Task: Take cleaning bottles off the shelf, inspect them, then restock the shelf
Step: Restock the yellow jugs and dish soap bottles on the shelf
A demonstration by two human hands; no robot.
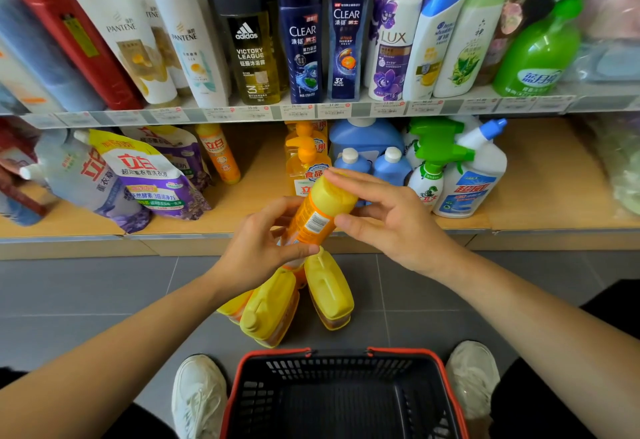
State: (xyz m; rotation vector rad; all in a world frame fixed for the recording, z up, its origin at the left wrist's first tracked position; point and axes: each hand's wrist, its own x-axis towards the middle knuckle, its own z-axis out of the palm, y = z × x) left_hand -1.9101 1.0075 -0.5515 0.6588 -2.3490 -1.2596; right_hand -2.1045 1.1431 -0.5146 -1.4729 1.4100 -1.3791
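An orange cleaning bottle with a yellow cap (320, 211) is held tilted in front of the lower shelf (242, 210). My left hand (258, 248) grips its lower body, thumb across the front. My right hand (384, 217) holds the yellow cap end between thumb and fingers. A barcode label faces me. Three more yellow-capped orange bottles (298, 300) stand on the grey floor below my hands. Another orange bottle (218, 153) and orange pump bottles (304, 158) stay on the lower shelf.
A black basket with a red rim (239, 379) sits on the floor between my white shoes. Blue bottles (367, 147), green spray bottles (436, 158) and purple refill pouches (149, 175) fill the lower shelf. Shampoo bottles (301, 33) line the upper shelf.
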